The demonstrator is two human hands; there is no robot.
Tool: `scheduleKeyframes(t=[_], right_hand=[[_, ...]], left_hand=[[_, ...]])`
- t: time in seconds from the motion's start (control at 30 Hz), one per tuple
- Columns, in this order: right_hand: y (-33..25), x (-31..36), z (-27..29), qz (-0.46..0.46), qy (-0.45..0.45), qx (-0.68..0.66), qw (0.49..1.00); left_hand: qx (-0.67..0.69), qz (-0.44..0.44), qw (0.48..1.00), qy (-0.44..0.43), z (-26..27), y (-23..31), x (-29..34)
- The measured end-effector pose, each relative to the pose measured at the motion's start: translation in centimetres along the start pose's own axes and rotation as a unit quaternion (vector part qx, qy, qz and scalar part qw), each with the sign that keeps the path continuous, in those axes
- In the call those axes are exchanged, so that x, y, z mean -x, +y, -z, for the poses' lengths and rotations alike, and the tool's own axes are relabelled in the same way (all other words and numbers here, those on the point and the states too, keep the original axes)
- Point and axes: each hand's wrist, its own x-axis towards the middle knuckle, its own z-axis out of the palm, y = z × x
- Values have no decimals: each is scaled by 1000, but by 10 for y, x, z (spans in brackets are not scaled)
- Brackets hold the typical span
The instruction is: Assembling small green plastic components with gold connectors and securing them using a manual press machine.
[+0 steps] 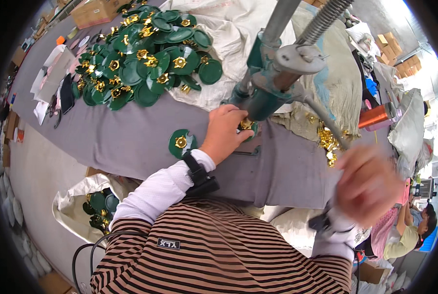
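Observation:
My left hand [223,131] is at the foot of a green hand press [269,103]. Its thumb and fingers hold a green disc [253,128] with a gold fitting, right below the press ram; part of that disc is hidden. On the grey cloth beside my left wrist lies a single green disc [174,149], also carrying a gold fitting. My right hand [368,183], smeared by motion, is in the air near the lower end of the press lever [329,122]. Loose gold fittings [328,142] lie just beyond it.
A big heap of green discs [130,73] covers the far left of the table [116,132]. An open sack [64,208] below the table edge holds more discs. An orange cylinder [375,116] lies at the right, with a co-worker [407,232] beyond.

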Motion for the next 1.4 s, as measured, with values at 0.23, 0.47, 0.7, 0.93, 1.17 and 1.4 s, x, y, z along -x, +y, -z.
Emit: scheduleKeyframes(t=[0.23,0.47,0.7,0.93,1.17,1.4], right_hand=[[120,-172,45,-174,203,-147,952],[121,-169,20,-159,152,-124,968],[128,-175,18,-177,170,-148,958],[125,-173,19,-197,207,-88,954],[127,-172,27,-204,176,-115,956],[125,-168,27,-182,126,-127,967]], left_hand=[[128,36,990,43,12,11,4],[-49,103,968,-226,148,-3,21],[-123,96,943,-295,163,-31,36],[-210,227,904,-296,313,-56,144],[-201,59,978,8,269,-62,66],[-177,42,973,145,165,-105,-71]])
